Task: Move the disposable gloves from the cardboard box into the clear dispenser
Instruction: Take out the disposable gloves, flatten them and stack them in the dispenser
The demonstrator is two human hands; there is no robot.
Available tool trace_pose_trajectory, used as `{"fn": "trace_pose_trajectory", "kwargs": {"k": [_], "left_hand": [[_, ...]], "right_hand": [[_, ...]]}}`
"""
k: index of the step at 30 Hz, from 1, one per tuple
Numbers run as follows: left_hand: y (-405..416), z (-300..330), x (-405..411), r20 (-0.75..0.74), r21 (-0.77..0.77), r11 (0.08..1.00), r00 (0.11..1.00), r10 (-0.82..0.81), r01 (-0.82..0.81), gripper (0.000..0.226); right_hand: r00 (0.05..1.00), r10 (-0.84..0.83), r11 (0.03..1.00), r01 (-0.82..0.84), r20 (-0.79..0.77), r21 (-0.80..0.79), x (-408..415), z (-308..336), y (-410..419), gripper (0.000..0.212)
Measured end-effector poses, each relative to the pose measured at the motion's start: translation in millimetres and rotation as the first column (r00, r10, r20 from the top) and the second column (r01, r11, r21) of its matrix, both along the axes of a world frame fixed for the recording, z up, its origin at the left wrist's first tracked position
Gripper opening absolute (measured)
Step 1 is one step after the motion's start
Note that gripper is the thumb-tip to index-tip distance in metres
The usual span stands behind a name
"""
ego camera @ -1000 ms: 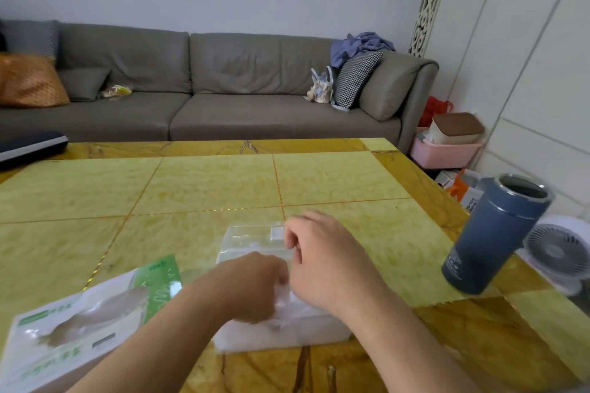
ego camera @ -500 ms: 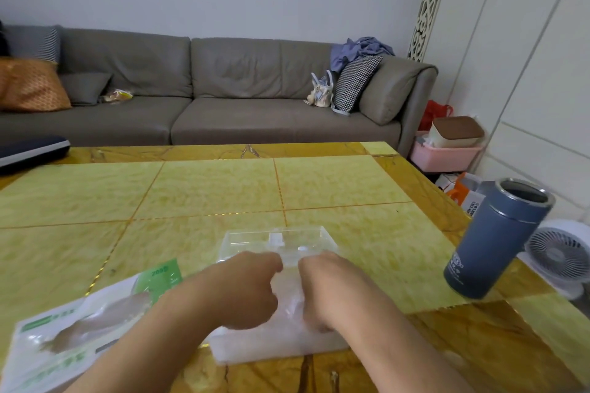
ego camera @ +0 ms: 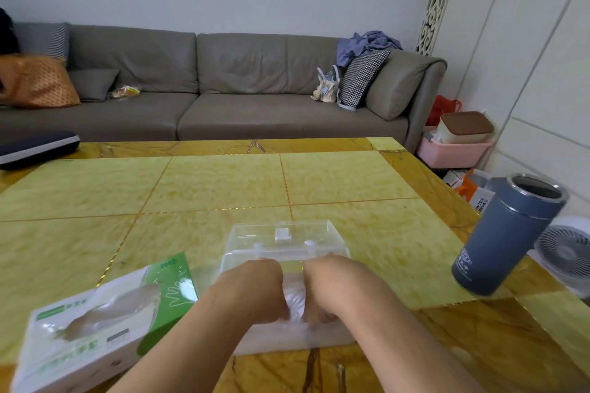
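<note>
The clear dispenser [ego camera: 284,241] stands near the table's front edge, its lid tipped back and open. My left hand [ego camera: 255,290] and my right hand [ego camera: 325,287] are side by side inside it, fingers curled down onto the whitish stack of disposable gloves [ego camera: 295,297] that fills it. The fingertips are hidden among the gloves. The white and green cardboard box [ego camera: 95,325] lies on its side at the lower left, touching my left forearm.
A blue-grey steel tumbler [ego camera: 507,233] stands open at the table's right edge. A dark flat case [ego camera: 35,147] lies at the far left. Behind the yellow tiled table [ego camera: 223,182] is a grey sofa [ego camera: 207,89]; a white fan [ego camera: 565,252] sits on the floor at right.
Both hands have moved nearer to me and sunk deeper into the dispenser, now pressing down side by side on the gloves. The dispenser's open lid shows more clearly behind them.
</note>
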State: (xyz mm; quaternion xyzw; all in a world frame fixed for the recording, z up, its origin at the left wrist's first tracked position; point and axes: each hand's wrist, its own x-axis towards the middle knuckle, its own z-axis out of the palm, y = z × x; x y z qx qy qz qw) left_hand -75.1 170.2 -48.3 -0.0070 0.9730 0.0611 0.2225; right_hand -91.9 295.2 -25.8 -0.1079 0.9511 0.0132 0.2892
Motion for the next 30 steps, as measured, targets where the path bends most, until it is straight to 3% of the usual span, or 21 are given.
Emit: {"fn": "trace_pose_trajectory", "kwargs": {"k": [1, 2, 4, 5, 7, 9, 11, 12, 13, 16, 20, 24, 27, 30], "left_hand": [[2, 1, -1, 0.040, -0.018, 1.000, 0.999, -0.013, 0.014, 0.046], [4, 2, -1, 0.089, -0.046, 0.999, 0.996, -0.018, 0.022, 0.067], [6, 3, 1, 0.171, -0.106, 0.993, 0.985, -0.029, 0.048, 0.099], [4, 5, 2, 0.187, -0.107, 0.992, 0.981, -0.044, 0.065, 0.102], [-1, 10, 3, 0.183, -0.047, 0.995, 0.980, -0.083, 0.093, 0.090], [-8, 15, 7, 0.144, 0.028, 0.996, 0.985, -0.092, 0.089, 0.069], [-10, 19, 15, 0.092, 0.079, 0.994, 0.992, -0.085, 0.078, 0.053], [-10, 20, 22, 0.074, 0.090, 0.993, 0.994, -0.084, 0.077, 0.053], [-12, 20, 28, 0.050, 0.093, 0.992, 0.995, -0.086, 0.081, 0.056], [-21, 27, 47, -0.058, 0.164, 0.981, 0.994, -0.095, 0.104, 0.060], [-42, 36, 67, -0.309, 0.349, 0.924, 0.950, -0.044, 0.156, 0.073], [-82, 24, 76, -0.559, 0.493, 0.867, 0.790, 0.251, 0.074, 0.029], [-126, 11, 78, -0.580, 0.478, 0.870, 0.701, 0.416, -0.120, 0.015], [-162, 0, 81, -0.495, 0.316, 0.897, 0.753, 0.433, -0.309, 0.022]], "right_hand": [[1.000, -0.002, 1.000, 0.002, 0.015, -0.005, 1, 2, 0, 0.014], [1.000, -0.008, 1.000, 0.008, 0.025, -0.001, 1, 2, 1, 0.022], [0.999, -0.015, 1.000, 0.015, 0.033, 0.019, 2, 2, -1, 0.056], [0.999, -0.033, 0.999, 0.032, 0.037, 0.029, 4, 1, -3, 0.073], [0.992, -0.110, 0.993, 0.108, 0.063, 0.039, 4, -4, -7, 0.092], [0.986, -0.153, 0.988, 0.151, 0.073, 0.028, 4, -10, -8, 0.088], [0.991, -0.132, 0.991, 0.133, 0.037, -0.018, 5, -11, -7, 0.050], [0.993, -0.119, 0.992, 0.119, -0.018, -0.037, 7, -12, -7, 0.027], [0.991, -0.113, 0.993, 0.109, -0.074, -0.055, 8, -12, -5, 0.017], [0.972, -0.126, 0.989, 0.106, -0.197, -0.108, 18, -5, 0, 0.035], [0.933, -0.054, 0.997, 0.032, -0.355, -0.069, 40, 15, -2, 0.028], [0.817, -0.008, 0.998, -0.025, -0.577, -0.050, 61, 25, -31, 0.031], [0.727, 0.049, 0.915, -0.307, -0.685, -0.260, 77, 16, -60, 0.053], [0.782, 0.237, 0.804, -0.491, -0.577, -0.335, 88, -16, -96, 0.062]]}}
